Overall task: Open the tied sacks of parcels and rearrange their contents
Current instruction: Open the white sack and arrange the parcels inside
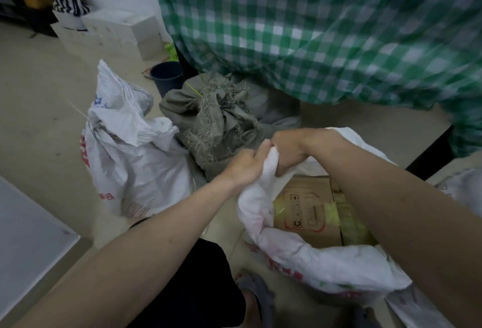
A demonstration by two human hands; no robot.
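We grip the far rim of the open white sack [300,257] with both fists, left hand [243,166] and right hand [288,149] bunching the cloth side by side, probably to spread the mouth. Cardboard box [307,210] sits exposed inside. Grey sack [216,119] behind is tied, second white sack [130,155] left of it, both waiting.

Home storeroom: checked tablecloth [313,27] over table, stacked white boxes [114,30], woven sacks [130,155] on floor.

Left hand [245,168] and right hand [287,150] clenched together.
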